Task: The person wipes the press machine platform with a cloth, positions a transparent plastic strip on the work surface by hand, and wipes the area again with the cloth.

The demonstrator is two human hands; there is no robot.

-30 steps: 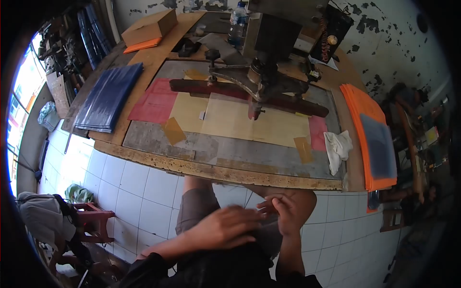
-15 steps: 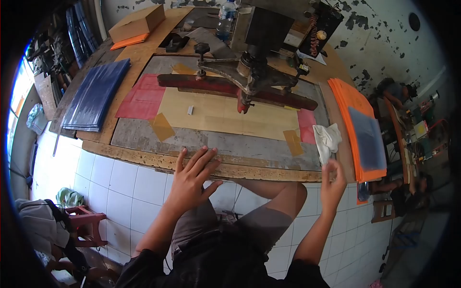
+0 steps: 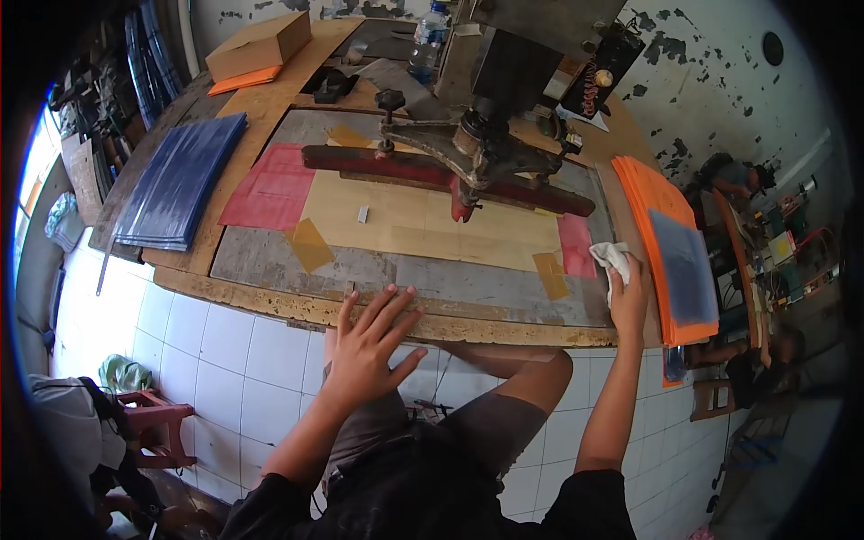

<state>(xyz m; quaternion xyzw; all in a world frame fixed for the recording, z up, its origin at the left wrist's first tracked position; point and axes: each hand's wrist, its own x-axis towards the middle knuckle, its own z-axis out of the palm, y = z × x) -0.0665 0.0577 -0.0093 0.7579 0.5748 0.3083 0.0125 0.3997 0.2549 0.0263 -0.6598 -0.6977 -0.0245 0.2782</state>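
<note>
My left hand [image 3: 371, 340] rests with fingers spread at the table's front edge, its fingertips on the worn grey plate [image 3: 256, 261]. Over at the right end of that plate, my right hand [image 3: 628, 297] has its fingers curled round a crumpled white cloth [image 3: 611, 255]. Part of the cloth is hidden under the palm. Between and beyond the hands lies a yellowish sheet [image 3: 405, 229], taped down with brown tape [image 3: 311, 246], and pink sheets [image 3: 270, 187] flank it. A small pale piece [image 3: 363, 214] sits on the yellowish sheet.
Above the plate hangs a press head with a long red bar [image 3: 414, 171]. Dark blue plastic sheets [image 3: 180, 184] are stacked at left, orange sheets [image 3: 650, 211] at right. A cardboard box [image 3: 261, 47] and a water bottle [image 3: 427, 45] stand behind. Another person [image 3: 733, 175] is at far right.
My right hand has moved forward onto the white cloth and closed round it. My left hand has shifted slightly right along the edge, fingers still spread. The view has tilted a little.
</note>
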